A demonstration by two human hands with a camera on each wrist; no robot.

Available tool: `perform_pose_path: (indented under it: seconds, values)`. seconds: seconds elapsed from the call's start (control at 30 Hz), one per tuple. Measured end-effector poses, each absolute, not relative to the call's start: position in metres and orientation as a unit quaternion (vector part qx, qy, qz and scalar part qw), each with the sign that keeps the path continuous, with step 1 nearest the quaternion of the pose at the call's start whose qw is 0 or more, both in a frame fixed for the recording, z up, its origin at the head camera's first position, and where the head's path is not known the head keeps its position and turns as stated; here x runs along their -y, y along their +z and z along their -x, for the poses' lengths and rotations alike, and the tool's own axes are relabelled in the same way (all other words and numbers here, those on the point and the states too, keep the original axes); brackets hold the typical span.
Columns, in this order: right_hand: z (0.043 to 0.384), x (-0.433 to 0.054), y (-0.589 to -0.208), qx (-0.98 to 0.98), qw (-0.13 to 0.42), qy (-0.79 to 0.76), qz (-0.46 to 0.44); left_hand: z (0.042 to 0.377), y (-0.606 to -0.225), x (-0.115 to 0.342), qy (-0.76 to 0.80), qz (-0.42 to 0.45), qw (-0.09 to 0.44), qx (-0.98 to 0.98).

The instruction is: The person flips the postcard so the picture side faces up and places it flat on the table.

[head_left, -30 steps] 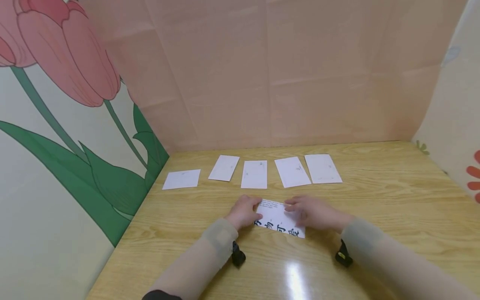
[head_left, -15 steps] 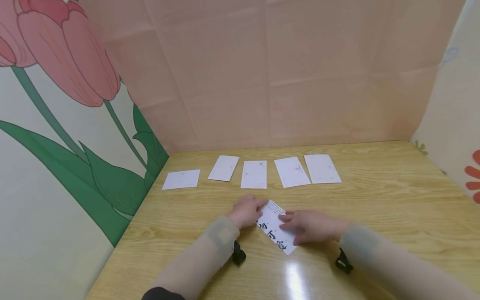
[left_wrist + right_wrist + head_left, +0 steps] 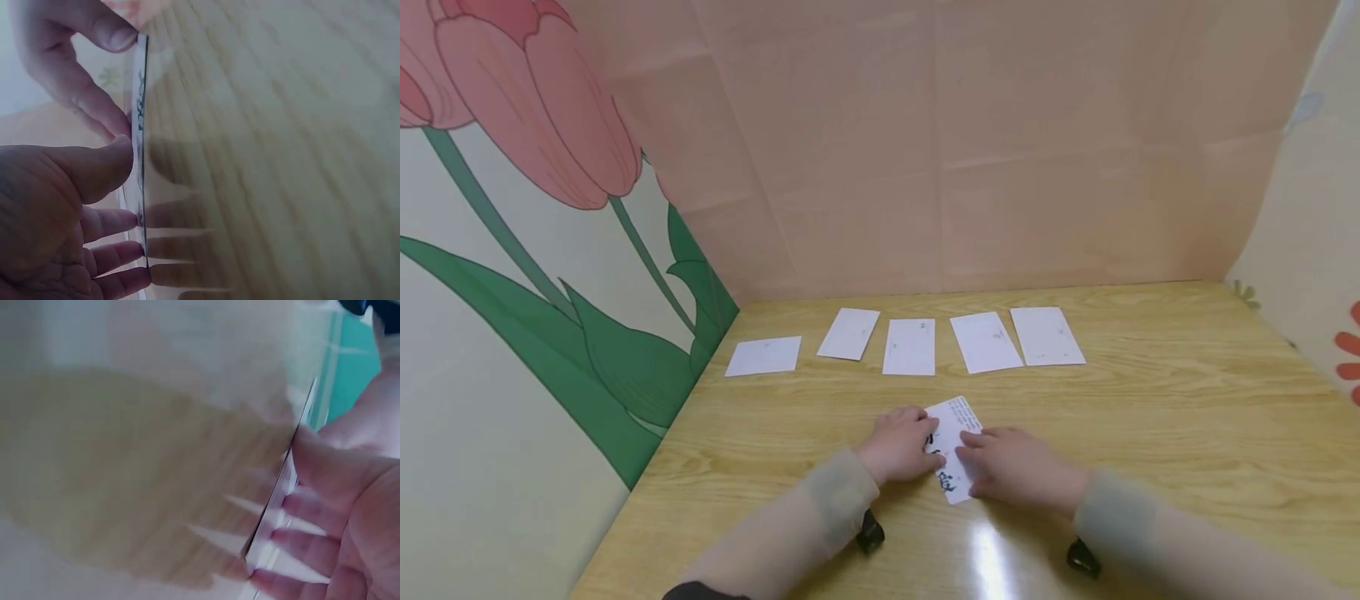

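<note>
A white card (image 3: pixel 950 427), with small printed lines at one end and large black brush characters along one edge, lies slanted on the wooden table between both hands. My left hand (image 3: pixel 901 445) touches its left side; in the left wrist view, the thumb and relaxed fingers meet the card (image 3: pixel 140 169) at its edge. On the opposite side my right hand (image 3: pixel 1018 467) rests its fingertips on the card, and the right wrist view has its thumb and extended fingers along the card's edge (image 3: pixel 278 481). The fingers hide parts of the characters.
Several mostly white cards lie in a row farther back: one sideways at the left (image 3: pixel 763 357), one upright in the middle (image 3: pixel 909 350), one at the right (image 3: pixel 1047 337). Behind the table (image 3: pixel 1187 400) hangs a pinkish sheet (image 3: pixel 940 150).
The card has turned clockwise, its printed end swinging from upper left to upper right. The left hand has shifted a little rightward and nearer; the right hand has moved slightly nearer.
</note>
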State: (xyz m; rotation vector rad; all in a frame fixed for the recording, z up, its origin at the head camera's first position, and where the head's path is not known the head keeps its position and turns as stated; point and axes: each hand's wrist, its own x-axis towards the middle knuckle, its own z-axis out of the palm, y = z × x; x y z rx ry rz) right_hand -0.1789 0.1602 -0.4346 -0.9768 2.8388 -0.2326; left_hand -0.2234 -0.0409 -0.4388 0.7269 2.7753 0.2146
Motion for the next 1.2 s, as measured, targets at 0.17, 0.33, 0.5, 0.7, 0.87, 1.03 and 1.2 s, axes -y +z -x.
perform_pose_path:
  seconds: [0.17,0.33,0.5,0.7,0.87,1.03,1.2]
  values:
    - [0.168,-0.153,-0.431,-0.939,0.062,-0.061,0.332,0.229,-0.441,0.041,0.057,-0.273,0.130,-0.951]
    - [0.165,-0.154,-0.433,-0.933,0.076,-0.053,0.347,0.237,-0.443,0.040,0.048,-0.305,0.129,-0.942]
    - [0.163,-0.158,-0.433,-0.932,0.062,-0.048,0.353,0.244,-0.443,0.037,0.064,-0.306,0.148,-0.938]
    - [0.164,-0.162,-0.433,-0.931,0.063,-0.050,0.357,0.247,-0.443,0.032,0.063,-0.314,0.151,-0.935]
    - [0.164,-0.169,-0.435,-0.933,0.077,-0.053,0.348,0.248,-0.442,0.028,0.065,-0.327,0.149,-0.931]
    - [0.163,-0.185,-0.438,-0.935,0.070,-0.062,0.342,0.252,-0.444,0.026,0.073,-0.317,0.139,-0.935]
    - [0.160,-0.208,-0.442,-0.940,0.073,-0.082,0.324,0.258,-0.445,0.026,0.088,-0.276,0.134,-0.948]
